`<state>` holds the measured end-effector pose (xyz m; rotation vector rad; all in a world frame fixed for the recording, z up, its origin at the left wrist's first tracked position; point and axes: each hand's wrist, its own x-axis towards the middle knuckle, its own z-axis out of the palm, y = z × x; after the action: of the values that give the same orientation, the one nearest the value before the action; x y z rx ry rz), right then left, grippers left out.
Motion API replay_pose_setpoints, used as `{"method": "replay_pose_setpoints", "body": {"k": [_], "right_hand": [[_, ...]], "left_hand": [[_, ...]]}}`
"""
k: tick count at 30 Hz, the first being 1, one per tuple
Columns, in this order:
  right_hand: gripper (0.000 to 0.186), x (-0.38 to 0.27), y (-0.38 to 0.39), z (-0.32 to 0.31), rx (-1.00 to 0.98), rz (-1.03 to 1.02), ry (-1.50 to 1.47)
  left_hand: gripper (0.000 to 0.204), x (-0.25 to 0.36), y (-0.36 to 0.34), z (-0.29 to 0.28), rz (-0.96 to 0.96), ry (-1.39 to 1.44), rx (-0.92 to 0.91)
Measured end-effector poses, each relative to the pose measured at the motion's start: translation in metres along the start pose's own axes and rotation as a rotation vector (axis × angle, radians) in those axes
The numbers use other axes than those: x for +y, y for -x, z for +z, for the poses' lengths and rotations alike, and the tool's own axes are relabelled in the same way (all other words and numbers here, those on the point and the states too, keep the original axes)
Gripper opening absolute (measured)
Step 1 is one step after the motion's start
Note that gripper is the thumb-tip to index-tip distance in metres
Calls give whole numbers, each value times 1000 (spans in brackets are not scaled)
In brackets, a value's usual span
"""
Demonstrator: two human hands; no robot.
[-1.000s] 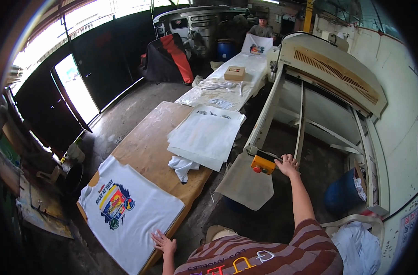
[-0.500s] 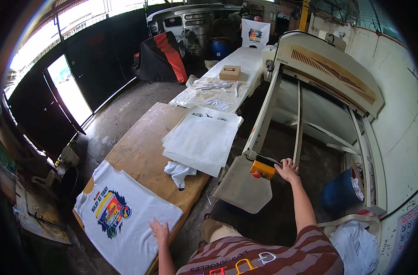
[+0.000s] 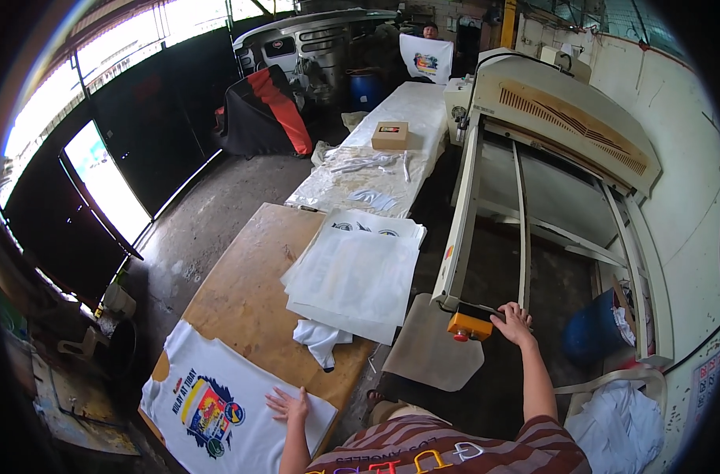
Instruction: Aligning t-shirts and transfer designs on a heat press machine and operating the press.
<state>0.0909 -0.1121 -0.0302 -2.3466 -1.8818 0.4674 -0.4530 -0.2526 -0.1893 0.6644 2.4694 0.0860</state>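
Note:
A white T-shirt with a colourful printed design lies spread over the near end of a brown-topped table. On the cloth beside the print, my left hand rests flat with its fingers spread. My right hand is at the front of a large cream heat press, its fingers curled over the front bar. Close to its thumb sits an orange control box with a red button. White paper sheets are stacked farther up the table, partly covering a small bunched white cloth.
A long white-covered table continues away, with a cardboard box on it. At its far end a person holds up a printed white cloth. To my right are a blue drum and a chair piled with white cloth.
My left hand has slid forward along the shirt, staying beside the print. My right hand keeps its place at the press. The far person's head now shows above the held cloth. The view has shifted.

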Motion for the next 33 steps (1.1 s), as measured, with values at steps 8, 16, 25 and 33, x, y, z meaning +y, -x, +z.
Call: {"method": "replay_pose_setpoints", "body": {"k": [8,16,25,33], "right_hand": [[45,-1,-3,-5,-27,29,-38],[42,3,-4,-3,20,33,-108],[42,-3,-5,-2,40,80,-111],[47,0,-13,3,82,106,-60]], "left_hand": [[107,-5,-1,-14,45,-75,-145],[107,-3,-2,-11,57,-83,-132],[107,-5,0,-6,58,-67,-102],[113,1,-4,-7,32,-77,-158]]}}
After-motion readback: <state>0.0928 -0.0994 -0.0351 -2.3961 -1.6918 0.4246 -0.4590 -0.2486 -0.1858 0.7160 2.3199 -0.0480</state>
